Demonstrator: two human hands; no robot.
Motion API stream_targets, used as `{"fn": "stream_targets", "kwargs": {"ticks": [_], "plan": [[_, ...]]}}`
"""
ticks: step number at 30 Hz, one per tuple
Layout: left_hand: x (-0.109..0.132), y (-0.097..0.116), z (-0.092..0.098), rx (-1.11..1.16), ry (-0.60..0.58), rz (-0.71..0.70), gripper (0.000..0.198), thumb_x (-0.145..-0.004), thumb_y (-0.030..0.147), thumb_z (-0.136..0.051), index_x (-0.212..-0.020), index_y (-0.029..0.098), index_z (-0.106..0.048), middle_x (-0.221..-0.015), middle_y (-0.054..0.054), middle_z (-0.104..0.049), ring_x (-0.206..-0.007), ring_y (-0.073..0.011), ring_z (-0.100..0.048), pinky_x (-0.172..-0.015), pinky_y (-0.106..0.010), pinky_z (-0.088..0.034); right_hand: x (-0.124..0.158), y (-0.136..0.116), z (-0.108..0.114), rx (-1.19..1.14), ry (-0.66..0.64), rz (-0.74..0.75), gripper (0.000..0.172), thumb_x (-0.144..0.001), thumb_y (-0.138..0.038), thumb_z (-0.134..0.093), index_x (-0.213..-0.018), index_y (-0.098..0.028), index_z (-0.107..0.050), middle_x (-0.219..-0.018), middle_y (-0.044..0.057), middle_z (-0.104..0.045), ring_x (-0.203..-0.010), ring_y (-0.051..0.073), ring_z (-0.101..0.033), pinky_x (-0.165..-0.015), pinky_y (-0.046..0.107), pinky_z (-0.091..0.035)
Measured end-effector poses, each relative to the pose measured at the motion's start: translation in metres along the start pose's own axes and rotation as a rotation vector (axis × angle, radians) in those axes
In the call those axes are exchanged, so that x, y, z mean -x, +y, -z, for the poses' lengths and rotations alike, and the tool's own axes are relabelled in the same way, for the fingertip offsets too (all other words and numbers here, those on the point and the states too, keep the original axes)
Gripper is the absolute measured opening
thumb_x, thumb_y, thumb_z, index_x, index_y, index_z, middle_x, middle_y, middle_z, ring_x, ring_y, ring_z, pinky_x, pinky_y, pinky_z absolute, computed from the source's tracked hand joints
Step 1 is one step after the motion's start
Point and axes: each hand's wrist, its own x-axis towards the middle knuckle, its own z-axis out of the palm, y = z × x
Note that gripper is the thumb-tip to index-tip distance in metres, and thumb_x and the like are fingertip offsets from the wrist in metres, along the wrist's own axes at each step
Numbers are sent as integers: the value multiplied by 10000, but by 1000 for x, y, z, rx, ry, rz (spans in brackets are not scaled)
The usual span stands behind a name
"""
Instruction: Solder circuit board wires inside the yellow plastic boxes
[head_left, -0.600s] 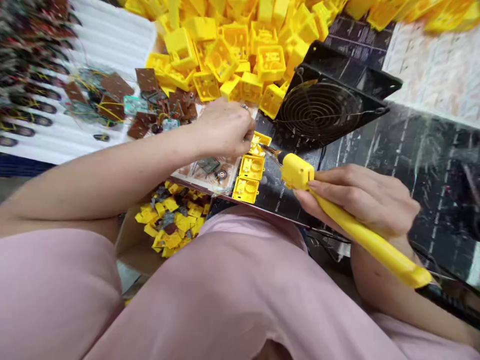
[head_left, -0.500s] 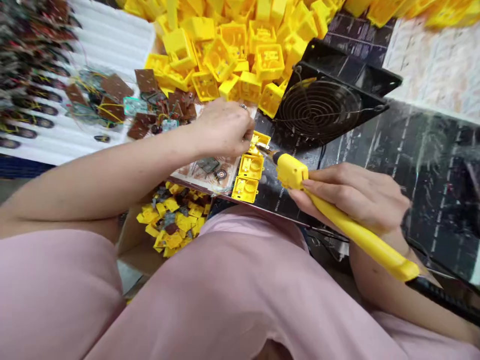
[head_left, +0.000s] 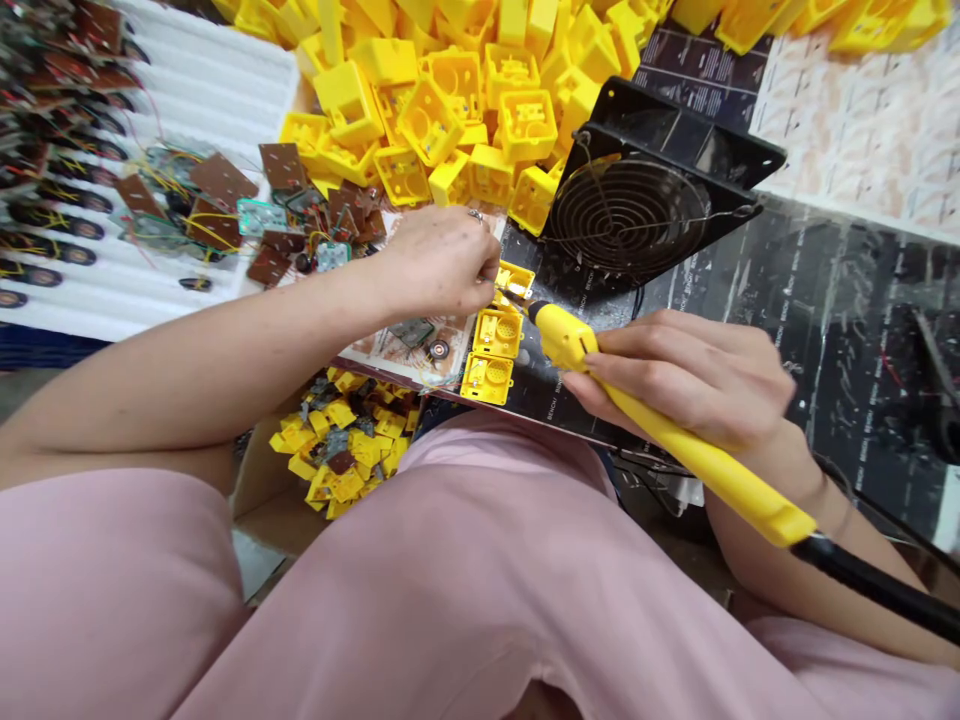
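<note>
A yellow soldering iron (head_left: 675,440) with a black cable is gripped in my right hand (head_left: 697,375). Its tip points left into the farthest of several small open yellow plastic casings (head_left: 517,278) standing in a row at the table edge. My left hand (head_left: 442,260) is closed at that casing's left side, fingertips pinched; whatever lies between them is hidden. Two more open casings, one in the middle (head_left: 498,333) and one nearest me (head_left: 487,377), show metal contacts and a round grille. A small round speaker-like part (head_left: 439,349) with thin wires rests left of them.
Behind my hands rises a heap of yellow casings (head_left: 450,100), with a black fan (head_left: 630,215) to its right. Circuit boards with wires (head_left: 225,200) lie at left by a white ribbed foam sheet (head_left: 217,70). Below the table edge stands a cardboard box (head_left: 262,490) of yellow pieces.
The whole view has shifted slightly. My right hand and the soldering iron have moved a little left and up, while my left hand stays at the far casing.
</note>
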Motion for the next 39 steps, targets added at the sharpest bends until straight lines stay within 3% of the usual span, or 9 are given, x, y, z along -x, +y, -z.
{"fn": "stream_targets", "kwargs": {"ticks": [6, 10, 14, 18, 23, 26, 33, 36, 39], "plan": [[-1, -2, 1, -7, -7, -6, 315, -800, 312, -570, -959, 213, -824, -912, -55, -771, -1032, -307, -737, -852, -354, -529, 9, -3, 1, -18, 85, -26, 197, -850, -155, -858, -938, -190, -686, -801, 34, -747, -619, 151, -679, -553, 282, -552], [-1, -1, 1, -33, -19, 2, 317, -810, 311, -571, -979, 208, -819, -905, -60, -762, -1021, -309, -738, -833, -355, -529, 16, -5, -1, -9, 138, -143, 240, -843, -161, -875, -992, -186, -688, -863, 37, -780, -696, 154, -722, -631, 274, -583], [0, -5, -4, -26, 31, -55, 294, -831, 318, -568, -964, 214, -809, -910, -50, -751, -1066, -300, -724, -891, -362, -523, 23, -6, -3, 117, 197, -203, 497, -824, -202, -901, -1279, -251, -704, -888, 7, -808, -705, 180, -751, -617, 275, -587], [4, -15, -8, 42, 102, -158, 298, -875, 370, -583, -1023, 218, -793, -1009, -58, -762, -1146, -294, -690, -995, -386, -495, 33, -8, -10, 102, 275, -388, 685, -829, -253, -901, -1451, -357, -635, -970, -20, -822, -722, 209, -765, -632, 315, -606], [6, -26, -17, 161, 166, -185, 312, -943, 350, -526, -1050, 237, -795, -1057, -51, -773, -1128, -275, -694, -1084, -455, -458, 42, -10, -26, 14, 462, -456, 377, -836, -273, -883, -1185, -320, -748, -942, -10, -817, -728, 205, -774, -615, 318, -620], [4, -27, -22, 178, 228, -155, 310, -956, 337, -516, -1052, 255, -799, -1007, -40, -786, -1115, -270, -699, -1157, -497, -407, 42, -9, -33, -14, 497, -425, 223, -834, -249, -872, -1011, -284, -740, -834, -15, -796, -684, 193, -764, -572, 292, -606], [3, -17, -17, 123, 188, -64, 317, -933, 334, -512, -1034, 259, -802, -967, -66, -801, -1073, -285, -712, -1141, -493, -418, 35, -9, -40, 33, 411, -522, 433, -889, -384, -842, -1290, -296, -707, -964, 10, -824, -671, 183, -756, -602, 305, -646], [3, -13, -13, 103, 164, -46, 342, -922, 327, -505, -1040, 219, -808, -1003, -92, -807, -1068, -295, -720, -1072, -469, -455, 31, -10, -42, 57, 421, -460, 273, -892, -326, -838, -1137, -289, -725, -929, 8, -821, -683, 190, -765, -605, 310, -655], [3, -7, -5, 81, 102, -18, 360, -908, 305, -505, -1047, 211, -824, -1042, -113, -806, -1077, -307, -727, -1033, -452, -467, 26, -9, -44, 37, 443, -391, 228, -858, -250, -859, -1014, -280, -696, -849, 0, -806, -659, 191, -764, -562, 293, -631]]}}
